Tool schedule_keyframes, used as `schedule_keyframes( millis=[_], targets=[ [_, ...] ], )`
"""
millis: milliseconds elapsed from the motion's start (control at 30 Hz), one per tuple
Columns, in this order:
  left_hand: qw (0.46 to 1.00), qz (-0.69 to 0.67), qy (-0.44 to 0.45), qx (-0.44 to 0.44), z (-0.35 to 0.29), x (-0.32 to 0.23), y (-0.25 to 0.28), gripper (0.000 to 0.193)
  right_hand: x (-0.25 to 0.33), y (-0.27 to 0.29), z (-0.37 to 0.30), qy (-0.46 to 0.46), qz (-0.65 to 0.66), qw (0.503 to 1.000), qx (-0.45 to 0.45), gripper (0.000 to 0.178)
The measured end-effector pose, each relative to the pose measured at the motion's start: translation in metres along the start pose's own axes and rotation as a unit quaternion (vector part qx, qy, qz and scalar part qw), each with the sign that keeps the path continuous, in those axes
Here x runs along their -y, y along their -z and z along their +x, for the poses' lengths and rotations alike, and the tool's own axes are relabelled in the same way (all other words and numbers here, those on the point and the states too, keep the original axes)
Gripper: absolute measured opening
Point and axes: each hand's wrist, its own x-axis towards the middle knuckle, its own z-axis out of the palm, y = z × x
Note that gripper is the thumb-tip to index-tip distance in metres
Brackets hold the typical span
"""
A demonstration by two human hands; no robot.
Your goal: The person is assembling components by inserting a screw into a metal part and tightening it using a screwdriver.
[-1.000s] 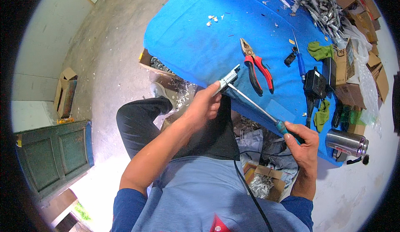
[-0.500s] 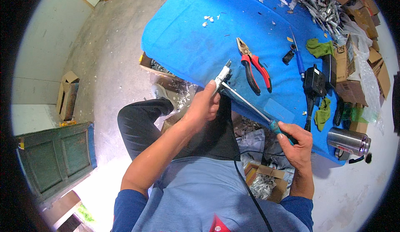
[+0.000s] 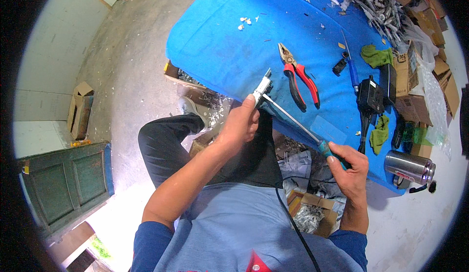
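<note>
My left hand (image 3: 240, 121) is closed around a narrow white and metal part (image 3: 263, 86), holding it up at the near edge of the blue-covered table. My right hand (image 3: 349, 163) grips the teal handle of a screwdriver (image 3: 293, 119). Its long shaft points up and left, and the tip meets the side of the white part; exactly where it sits in the part is too small to tell. Beyond the part, pliers (image 3: 304, 82) with red and black handles lie on the blue cloth (image 3: 220, 32), jaws pointing away from me.
A blue-handled screwdriver (image 3: 352, 72), a black power adapter (image 3: 370, 97), green cloths (image 3: 376, 55) and a metal flask (image 3: 408, 166) line the right side. Scrap parts (image 3: 376, 8) are heaped at the far right. Below the table stands a box of scraps (image 3: 322, 216). A black cable (image 3: 293, 223) crosses my lap.
Almost nothing differs. My right hand and the screwdriver handle have shifted very slightly to the right; the tip stays at the white part, and my left hand keeps its hold.
</note>
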Motion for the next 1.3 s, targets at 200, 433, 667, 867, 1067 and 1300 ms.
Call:
schedule_keyframes(
  millis=[200, 433, 667, 867, 1067, 1300],
  targets=[
    [0.999, -0.019, 0.042, 0.024, -0.0080, -0.0088, 0.0001, 0.053, 0.0012, -0.0016, 0.0005, 0.007, 0.007, 1.000, 0.005, 0.027],
    [0.999, -0.018, 0.042, 0.017, -0.0093, -0.0093, -0.0021, 0.052, 0.0058, -0.0007, 0.0010, 0.025, -0.021, 0.999, 0.004, 0.027],
    [0.996, -0.061, 0.055, 0.026, -0.0114, -0.0073, -0.0030, 0.051, 0.0072, -0.0015, -0.0003, 0.040, -0.037, 0.999, 0.001, 0.028],
    [0.985, -0.146, 0.071, 0.059, -0.0117, -0.0072, -0.0016, 0.054, 0.0085, -0.0006, -0.0009, 0.018, -0.028, 0.999, 0.005, 0.028],
    [0.991, -0.111, 0.077, 0.011, -0.0074, -0.0066, -0.0076, 0.054, 0.0062, 0.0007, -0.0024, -0.016, 0.004, 1.000, 0.019, 0.027],
    [0.992, -0.111, 0.063, 0.012, -0.0079, -0.0062, -0.0078, 0.052, 0.0039, -0.0022, -0.0050, -0.039, 0.027, 0.999, 0.013, 0.027]
  ],
)
